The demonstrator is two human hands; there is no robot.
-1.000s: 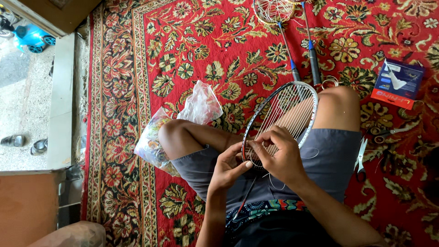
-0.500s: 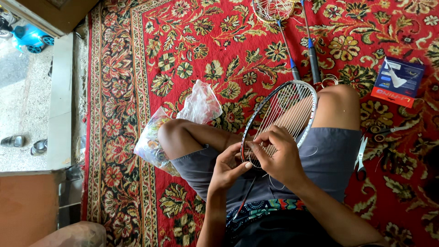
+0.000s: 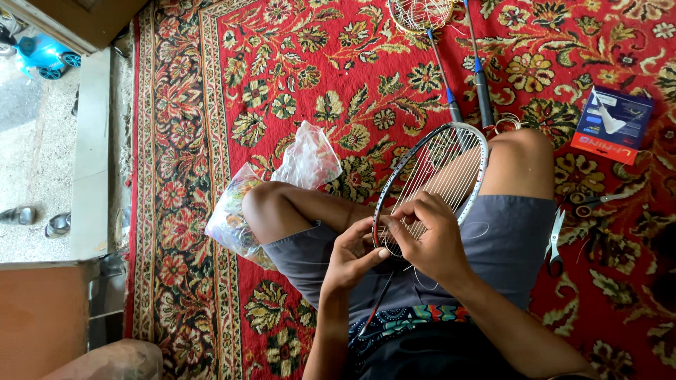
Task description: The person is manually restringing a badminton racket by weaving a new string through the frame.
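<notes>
A: Which way's the racket [image 3: 440, 176] pointing?

B: It lies across the lap, long axis slanted, head up toward the right knee, shaft running down to the waist.

A: Hands?

B: Left hand [image 3: 350, 255] is pinched on the frame's lower rim; right hand [image 3: 431, 232] has its fingers closed on the strings.

A: Changed from a second ago?

B: Barely, same pose.

A: Any containers?

B: A clear plastic bag [image 3: 243, 204] of colourful bits sits by the left knee, and a blue box [image 3: 611, 123] lies on the red carpet [image 3: 211, 105].
</notes>
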